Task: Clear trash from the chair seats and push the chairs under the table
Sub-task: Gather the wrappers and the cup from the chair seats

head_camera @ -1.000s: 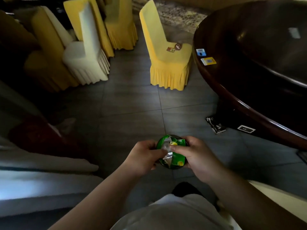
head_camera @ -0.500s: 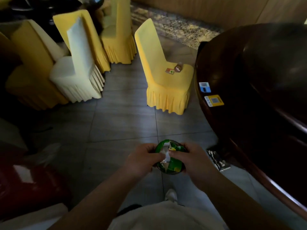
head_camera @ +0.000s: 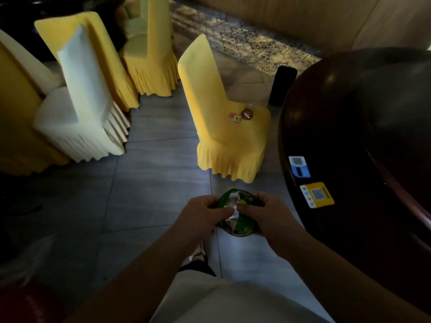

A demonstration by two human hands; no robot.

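The person is holding a crumpled green wrapper [head_camera: 235,214] out in front of the body, the left hand [head_camera: 198,216] and the right hand [head_camera: 268,214] both curling their fingers round it from either side. Ahead, a yellow-covered chair [head_camera: 224,127] is standing just beside the dark round table [head_camera: 349,127], not tucked under it, and is carrying a small brown bottle [head_camera: 246,113] and a small packet [head_camera: 235,118] lying next to each other on its seat.

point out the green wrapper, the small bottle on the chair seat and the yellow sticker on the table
green wrapper [head_camera: 235,214], head view, crumpled middle
small bottle [head_camera: 246,113], head view, brown label
yellow sticker [head_camera: 317,194], head view, centre
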